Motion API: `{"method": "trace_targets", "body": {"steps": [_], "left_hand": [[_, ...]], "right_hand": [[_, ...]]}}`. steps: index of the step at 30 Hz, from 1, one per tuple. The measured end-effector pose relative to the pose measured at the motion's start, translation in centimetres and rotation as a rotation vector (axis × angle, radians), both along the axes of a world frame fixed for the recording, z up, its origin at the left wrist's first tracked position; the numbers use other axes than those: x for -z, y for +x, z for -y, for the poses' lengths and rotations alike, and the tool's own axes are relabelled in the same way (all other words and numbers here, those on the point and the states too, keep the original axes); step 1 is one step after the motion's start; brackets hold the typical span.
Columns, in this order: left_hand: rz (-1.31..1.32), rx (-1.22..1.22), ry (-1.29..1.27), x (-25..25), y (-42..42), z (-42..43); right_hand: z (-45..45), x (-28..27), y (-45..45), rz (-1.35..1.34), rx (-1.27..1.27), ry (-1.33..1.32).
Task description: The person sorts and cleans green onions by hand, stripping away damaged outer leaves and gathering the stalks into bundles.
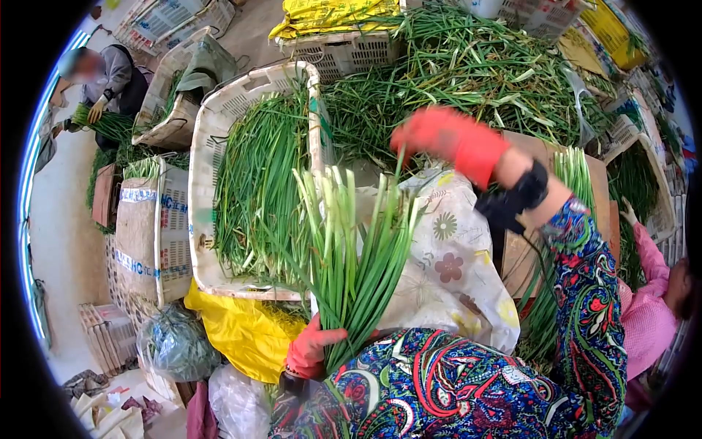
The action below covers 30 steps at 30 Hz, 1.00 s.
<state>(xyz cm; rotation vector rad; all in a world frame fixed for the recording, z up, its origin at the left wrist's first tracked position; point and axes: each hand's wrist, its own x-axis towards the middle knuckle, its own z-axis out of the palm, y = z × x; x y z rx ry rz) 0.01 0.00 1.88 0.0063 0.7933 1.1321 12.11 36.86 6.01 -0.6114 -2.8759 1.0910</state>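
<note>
Holding a green bunch (362, 271) in the left hand (313, 349), beside well-filled crate (203, 175) and remaining loose heap (482, 73); cannot tell grip of blurred right hand (439, 139).

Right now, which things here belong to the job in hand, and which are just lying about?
Part of the job, it seems:
Bunch, gripped in the left hand
Right hand, raised, blurred
White crate, beside the bunch
Pile of greens

Apparently just lying about:
Yellow plastic near the crate
Clear bag
White bag
</note>
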Motion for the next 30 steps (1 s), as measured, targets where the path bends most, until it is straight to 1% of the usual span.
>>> {"method": "trace_targets", "body": {"steps": [1, 2, 3, 5, 6, 7, 8, 9, 10, 11, 12, 14, 16, 18, 20, 22, 23, 25, 28, 30], "left_hand": [[0.019, -0.005, 0.004, -0.1, -0.1, 0.0], [0.039, -0.012, 0.008, -0.2, -0.1, 0.0], [0.041, -0.031, 0.015, 0.1, -0.1, 0.2], [0.033, -0.014, 0.009, 0.3, -0.3, 0.5], [0.029, -0.004, 0.007, 0.5, -0.4, 0.5], [0.015, -0.009, 0.047, 0.7, -0.3, 0.4], [-0.002, -0.016, 0.038, 0.7, -0.1, 0.3], [-0.020, -0.016, 0.024, 0.6, -0.1, 0.2], [-0.039, -0.013, 0.007, 0.5, -0.2, 0.2], [-0.029, 0.001, 0.000, 0.7, -0.3, 0.3], [-0.035, -0.009, -0.018, 0.4, -0.2, 0.2], [-0.051, -0.020, -0.045, -0.4, 0.0, -0.3], [-0.068, -0.009, -0.040, -0.2, -0.1, -0.1], [-0.076, -0.016, -0.032, -0.1, 0.0, 0.1], [-0.071, -0.031, -0.019, -0.1, 0.1, 0.2], [-0.075, -0.049, -0.008, 0.1, 0.2, 0.3], [-0.076, -0.053, -0.004, 0.1, 0.2, 0.3], [-0.090, -0.040, -0.012, -0.1, 0.2, -0.1], [-0.114, 0.004, 0.004, 0.3, 0.0, 0.0], [-0.118, 0.006, 0.001, 0.4, 0.0, 0.1]], "right_hand": [[-3.3, -0.6, -0.6, 0.008, 0.136, 0.132], [-6.6, -0.4, 1.0, -0.447, 0.475, -0.165], [-10.3, -1.8, 2.9, -0.569, 0.481, 0.040], [-16.8, -2.3, 6.6, -0.536, 0.971, 0.201], [-18.5, -2.5, 7.2, -0.346, 0.972, 0.109], [-18.7, -1.0, 6.7, -0.411, 0.900, 0.279], [-15.0, -1.7, 4.8, -0.468, 0.822, 0.444], [-10.0, -1.6, 3.7, -0.534, 0.622, 0.025], [-4.7, -5.7, 0.9, 0.098, 0.649, -0.273], [-0.6, -6.2, 0.7, 0.250, 0.529, -0.504], [2.7, -6.2, 0.8, 0.292, 0.372, -0.607], [6.0, -2.7, 0.8, 0.236, 0.309, -0.734], [7.2, -2.0, 0.5, 0.269, 0.262, -0.510], [6.4, -1.4, 0.2, 0.245, 0.306, -0.356], [4.7, -1.2, 0.4, 0.189, 0.308, -0.139], [4.5, -3.2, 1.3, 0.054, 0.052, -0.390], [4.3, -2.7, 1.4, 0.064, -0.018, -0.432], [5.1, -2.9, 0.3, 0.340, 0.104, -0.373], [4.7, -0.5, 0.3, 0.254, 0.021, -0.604], [4.3, 0.0, 0.4, 0.218, 0.050, -0.622]]}}
